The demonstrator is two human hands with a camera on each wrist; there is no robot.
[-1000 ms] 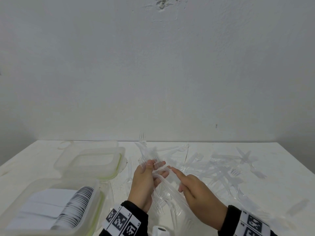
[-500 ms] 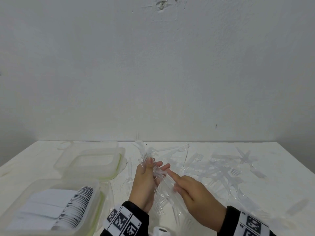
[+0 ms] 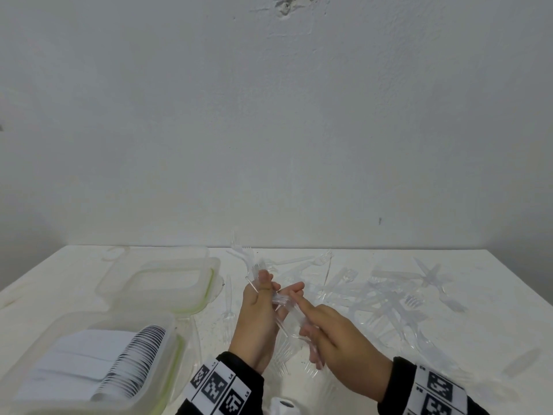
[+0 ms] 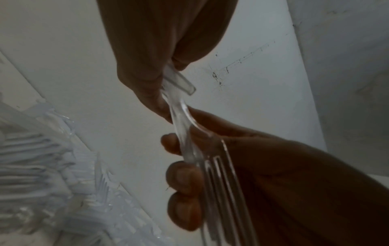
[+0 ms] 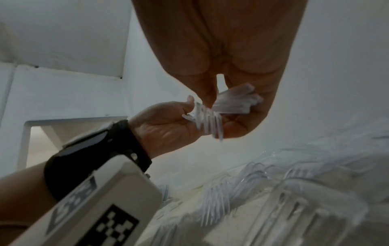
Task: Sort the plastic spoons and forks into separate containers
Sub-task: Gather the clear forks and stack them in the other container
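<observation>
My left hand grips a bundle of clear plastic forks above the table, tines pointing up and away. My right hand holds the same bundle by its handle ends, index finger laid along the handles. In the left wrist view the curled left fingers wrap the forks, and the right hand pinches the handle tips. In the right wrist view the handle ends sit in the right hand, with the left hand just below. A container of stacked white spoons stands near left.
An empty clear container with a green seal stands behind the spoon container. Several loose clear forks lie scattered over the right half of the white table. One fork lies left of my hands. A wall rises behind the table.
The right hand slid up the handles closer to the left hand. The fork bundle's tines tipped a little to the left.
</observation>
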